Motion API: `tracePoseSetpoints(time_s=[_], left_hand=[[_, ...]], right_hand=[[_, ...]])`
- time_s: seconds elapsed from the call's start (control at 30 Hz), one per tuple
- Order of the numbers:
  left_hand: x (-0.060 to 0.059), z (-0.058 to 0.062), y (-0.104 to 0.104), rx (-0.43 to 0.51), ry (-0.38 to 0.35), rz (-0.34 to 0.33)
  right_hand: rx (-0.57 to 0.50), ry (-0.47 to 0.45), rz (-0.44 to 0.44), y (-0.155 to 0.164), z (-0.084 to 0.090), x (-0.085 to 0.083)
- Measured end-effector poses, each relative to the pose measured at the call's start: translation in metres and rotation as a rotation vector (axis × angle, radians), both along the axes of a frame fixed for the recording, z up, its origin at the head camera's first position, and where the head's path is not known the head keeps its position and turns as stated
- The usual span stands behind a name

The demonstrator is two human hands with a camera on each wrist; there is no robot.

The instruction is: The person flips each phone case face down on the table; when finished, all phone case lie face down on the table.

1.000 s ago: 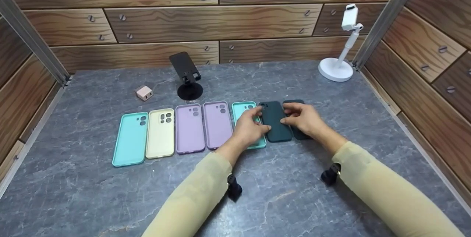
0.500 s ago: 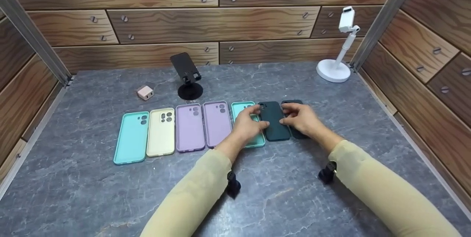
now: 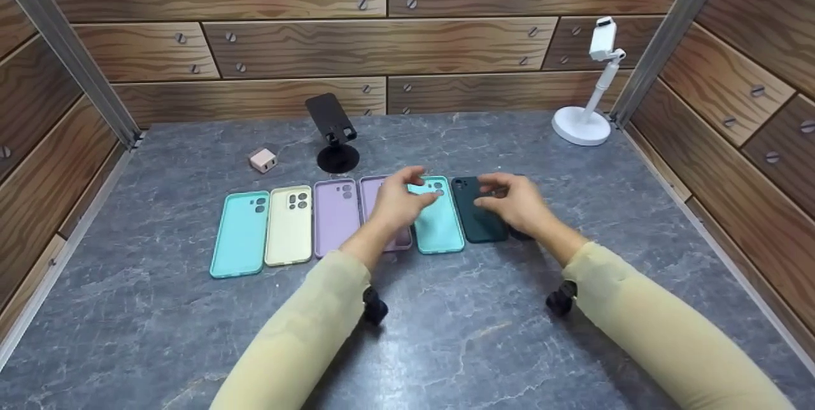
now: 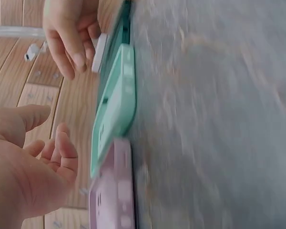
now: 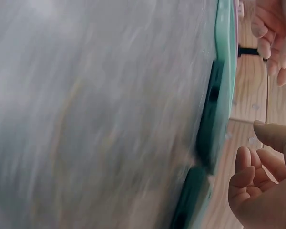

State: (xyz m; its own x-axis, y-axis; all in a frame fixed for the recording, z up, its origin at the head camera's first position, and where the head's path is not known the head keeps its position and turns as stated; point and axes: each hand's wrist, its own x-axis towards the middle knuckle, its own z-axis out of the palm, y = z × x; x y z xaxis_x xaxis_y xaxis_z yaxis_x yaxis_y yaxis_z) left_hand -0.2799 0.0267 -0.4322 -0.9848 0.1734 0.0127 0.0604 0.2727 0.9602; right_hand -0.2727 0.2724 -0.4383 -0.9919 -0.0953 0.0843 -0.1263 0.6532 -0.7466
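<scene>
A row of phone cases is laid flat along the grey marbled table (image 3: 191, 346). The left hand (image 3: 396, 201) is held above the second purple case (image 3: 372, 188), beside the teal case (image 3: 438, 222) at its right; its fingers are loosely curved and nothing is gripped, as is confirmed in the left wrist view, where the palm is open to the air. The right hand (image 3: 514, 202) is held over the dark green case (image 3: 474, 214) and a further dark case largely hidden beneath it; its fingers are relaxed and half bent, and whether the case is touched cannot be told. Further left, a purple case (image 3: 335, 217), a cream case (image 3: 290, 225) and another teal case (image 3: 242, 233) are lined up. Behind the row, a black phone stand (image 3: 333, 132), a small pink charger (image 3: 263, 160) and a white stand (image 3: 589, 104) are set.
</scene>
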Motion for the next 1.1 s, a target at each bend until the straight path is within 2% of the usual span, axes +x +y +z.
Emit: tracePoseSetpoints(time_s=[0.2,0.67,1.1], left_hand=[[-0.006,-0.009,-0.018,-0.074,0.03,0.02],[-0.013,-0.031,-0.028,-0.177,0.015,-0.027],[-0.015,-0.033,-0.028,-0.25,0.017,-0.075]], right_hand=[[0.0,-0.067,0.021,-0.023,0.0,0.002],[0.01,-0.184,0.031,-0.04,-0.01,-0.001],[0.029,-0.183,0.047,-0.041,-0.012,-0.004]])
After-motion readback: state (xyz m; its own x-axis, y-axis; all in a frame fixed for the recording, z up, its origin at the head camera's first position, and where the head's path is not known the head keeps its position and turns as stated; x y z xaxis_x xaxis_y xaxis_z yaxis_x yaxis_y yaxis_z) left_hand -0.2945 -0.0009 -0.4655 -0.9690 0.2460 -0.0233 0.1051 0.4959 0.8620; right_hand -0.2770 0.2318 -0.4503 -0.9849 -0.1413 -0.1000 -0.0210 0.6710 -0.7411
